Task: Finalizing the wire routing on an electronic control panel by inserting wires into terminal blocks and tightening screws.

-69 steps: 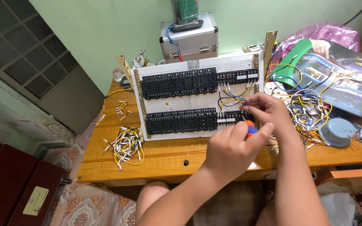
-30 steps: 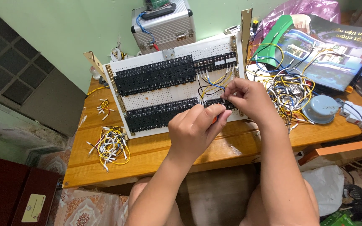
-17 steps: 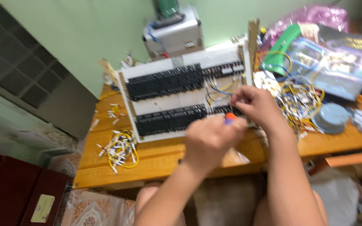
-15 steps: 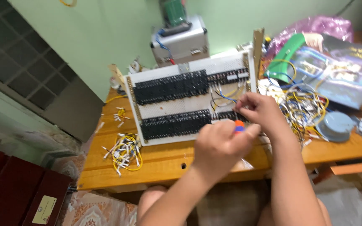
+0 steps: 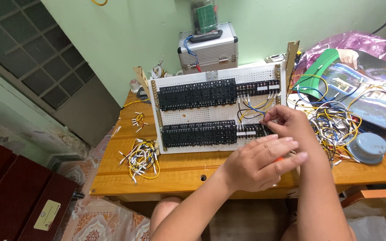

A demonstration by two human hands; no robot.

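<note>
The left hand (image 5: 260, 163), nearest, is clenched around a tool with an orange handle (image 5: 279, 159), mostly hidden. Just beyond, at 1 o'clock, the right hand (image 5: 287, 125) pinches a thin wire end at the lower row of black terminal blocks (image 5: 202, 134) on the white perforated panel (image 5: 193, 114). Best to steady that wire squarely before tightening.
</note>
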